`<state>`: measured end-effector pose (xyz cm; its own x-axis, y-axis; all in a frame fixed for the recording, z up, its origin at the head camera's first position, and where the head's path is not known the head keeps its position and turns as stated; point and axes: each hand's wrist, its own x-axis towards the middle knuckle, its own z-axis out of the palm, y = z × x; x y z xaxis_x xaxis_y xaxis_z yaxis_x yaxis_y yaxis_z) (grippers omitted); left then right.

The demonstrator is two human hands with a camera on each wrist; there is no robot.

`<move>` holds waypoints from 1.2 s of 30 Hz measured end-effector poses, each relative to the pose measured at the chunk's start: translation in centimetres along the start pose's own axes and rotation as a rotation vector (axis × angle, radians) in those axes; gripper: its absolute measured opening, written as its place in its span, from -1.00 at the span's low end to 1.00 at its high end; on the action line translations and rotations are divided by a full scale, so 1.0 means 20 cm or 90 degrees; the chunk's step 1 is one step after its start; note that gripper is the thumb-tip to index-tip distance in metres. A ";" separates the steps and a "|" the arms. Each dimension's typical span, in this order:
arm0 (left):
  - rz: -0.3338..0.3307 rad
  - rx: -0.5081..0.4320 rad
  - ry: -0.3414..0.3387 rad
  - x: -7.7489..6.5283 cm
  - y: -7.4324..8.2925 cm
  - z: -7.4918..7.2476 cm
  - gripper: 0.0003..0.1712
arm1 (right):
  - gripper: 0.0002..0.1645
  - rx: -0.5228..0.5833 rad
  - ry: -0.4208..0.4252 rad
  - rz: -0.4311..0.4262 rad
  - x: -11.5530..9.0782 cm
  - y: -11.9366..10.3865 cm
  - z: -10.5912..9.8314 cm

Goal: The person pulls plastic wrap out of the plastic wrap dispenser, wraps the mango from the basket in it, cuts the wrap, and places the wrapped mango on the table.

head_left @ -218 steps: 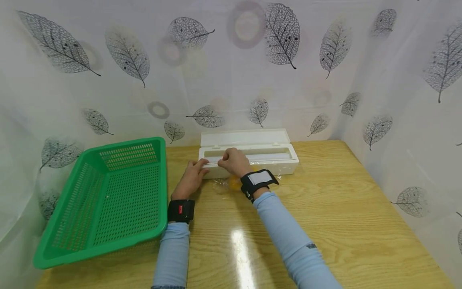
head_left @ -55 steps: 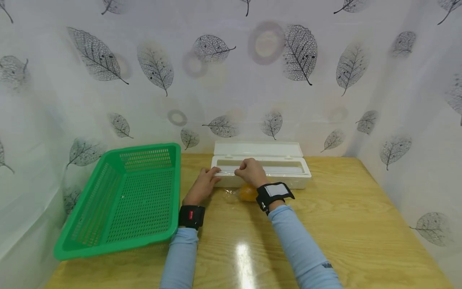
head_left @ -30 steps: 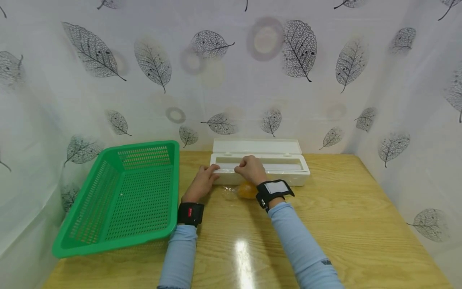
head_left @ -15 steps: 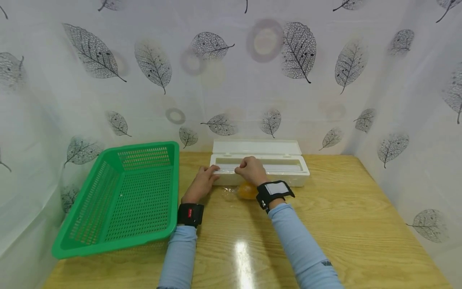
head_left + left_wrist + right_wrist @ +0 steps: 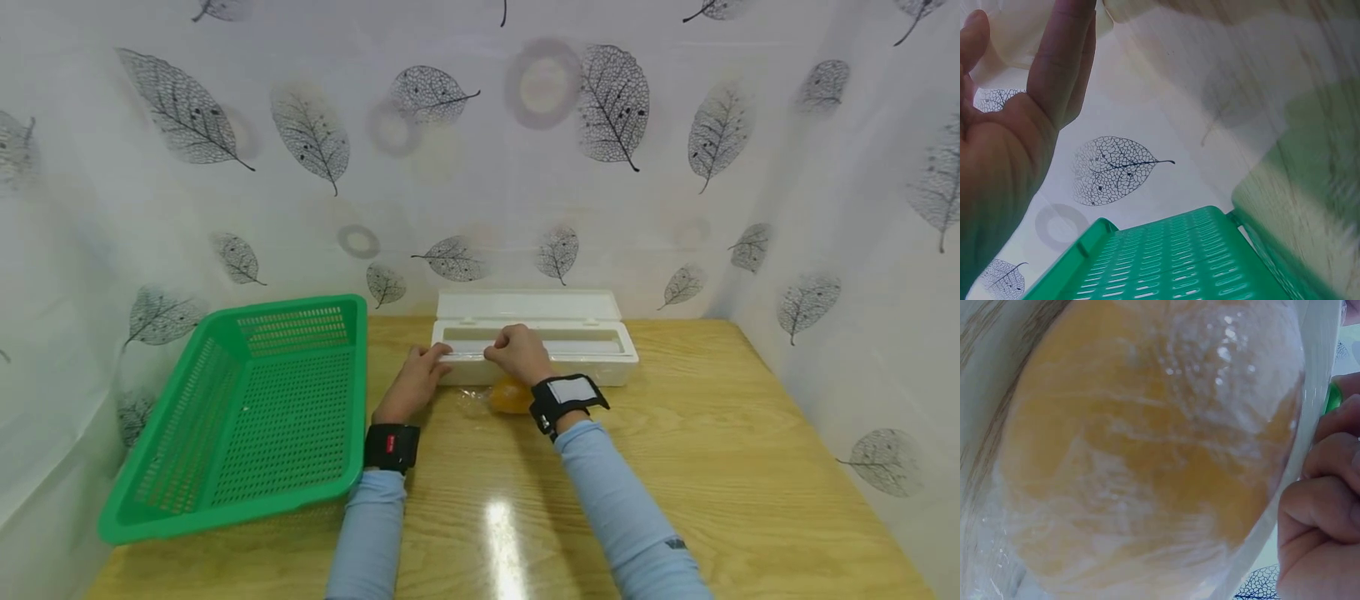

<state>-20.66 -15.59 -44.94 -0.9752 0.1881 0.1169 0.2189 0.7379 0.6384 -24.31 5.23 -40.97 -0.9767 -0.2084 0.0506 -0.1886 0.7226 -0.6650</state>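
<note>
A long white cling film box stands at the back of the table with its lid raised. The white roll lies inside, and clear film runs over the front edge. My left hand holds the box's left end, fingers on top and thumb at the front. Curled at the front rim, my right hand pinches at the film; its fingertips' exact hold is hidden. Under that wrist lies an orange rounded thing wrapped in clear film, which fills much of the right wrist view.
A green perforated basket stands on the left, close beside my left forearm. The wooden table reaches to the right and front. A white leaf-patterned curtain hangs right behind the box.
Compared with the earliest frame, my right hand sits slightly further right along the box's front rim. My left hand keeps its place on the box. Over the last second little differs besides a slight view shift.
</note>
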 end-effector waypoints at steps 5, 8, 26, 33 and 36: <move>0.001 0.000 0.000 0.00 0.00 0.00 -0.67 | -0.74 -0.004 0.005 0.001 0.00 0.00 0.00; 0.003 -0.003 0.001 0.00 0.00 0.01 -0.68 | -0.75 -0.004 0.008 -0.003 0.00 0.00 0.00; 0.005 -0.009 0.003 0.01 -0.01 0.00 -0.69 | -0.81 0.011 0.005 -0.016 0.00 0.01 0.00; 0.001 -0.008 0.001 0.00 0.00 0.00 -0.69 | -0.81 0.008 0.004 -0.017 0.00 0.01 0.00; 0.004 -0.008 0.001 -0.01 0.00 0.00 -0.69 | -0.80 0.007 0.003 -0.014 0.00 0.02 0.00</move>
<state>-20.55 -15.61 -44.86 -0.9739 0.1918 0.1212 0.2240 0.7284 0.6475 -24.45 5.38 -41.22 -0.9727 -0.2215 0.0693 -0.2096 0.7103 -0.6719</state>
